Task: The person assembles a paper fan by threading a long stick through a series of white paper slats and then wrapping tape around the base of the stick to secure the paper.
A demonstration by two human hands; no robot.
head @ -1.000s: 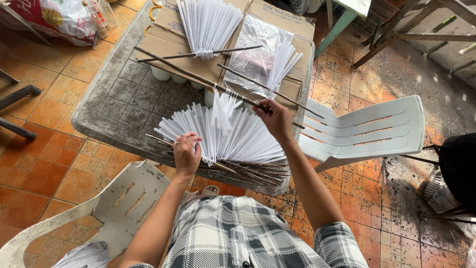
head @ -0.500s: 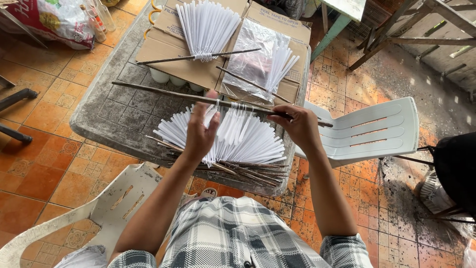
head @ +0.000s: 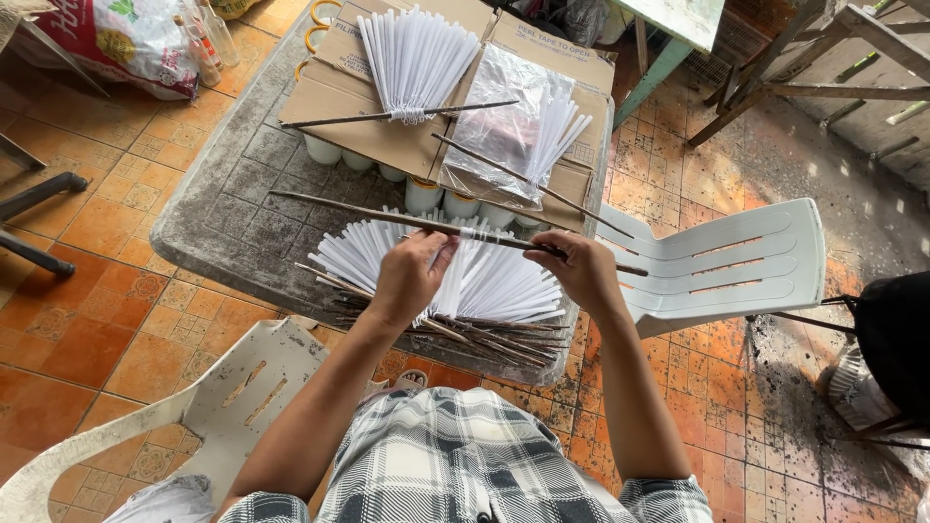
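Now both hands grip one long dark stick [head: 387, 215] over the grey table [head: 223, 223]: left hand [head: 412, 276] pinching its white-wrapped middle, right hand [head: 581, 269] closed round it, above white fan strips [head: 504, 286]

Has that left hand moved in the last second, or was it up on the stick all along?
Yes. The left hand rose from the near edge of the white strip fan to the long stick, towards the cardboard box.

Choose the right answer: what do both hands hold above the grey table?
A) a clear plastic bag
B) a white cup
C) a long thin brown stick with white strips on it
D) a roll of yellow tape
C: the left hand and the right hand grip a long thin brown stick that crosses a fan of white strips.
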